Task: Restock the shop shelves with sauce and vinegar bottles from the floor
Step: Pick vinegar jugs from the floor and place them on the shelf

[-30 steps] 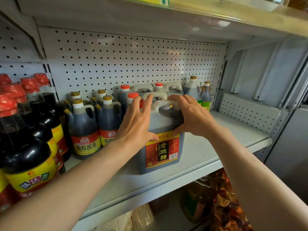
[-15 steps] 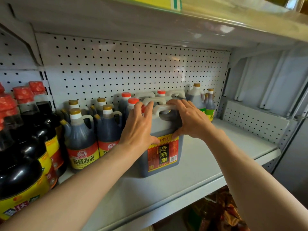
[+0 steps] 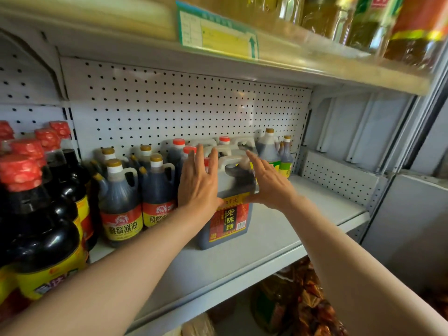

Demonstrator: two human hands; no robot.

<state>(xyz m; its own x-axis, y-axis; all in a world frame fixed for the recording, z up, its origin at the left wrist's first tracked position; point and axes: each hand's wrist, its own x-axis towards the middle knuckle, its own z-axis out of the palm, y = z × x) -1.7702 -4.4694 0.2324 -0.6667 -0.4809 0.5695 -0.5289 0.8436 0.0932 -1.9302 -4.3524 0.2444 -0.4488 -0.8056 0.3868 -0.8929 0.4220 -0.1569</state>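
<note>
1. On the middle shelf (image 3: 278, 234) stands the vinegar jug (image 3: 230, 209), upright, dark, with a red label and a white handle.
2. Left hand (image 3: 197, 187) and right hand (image 3: 269, 185) flank it with straight, spread fingers, gripping nothing.
3. Soy sauce bottles (image 3: 121, 204) crowd its left side.
4. This jug looks placed; bare shelf to the right suggests more restocking remains.
</note>
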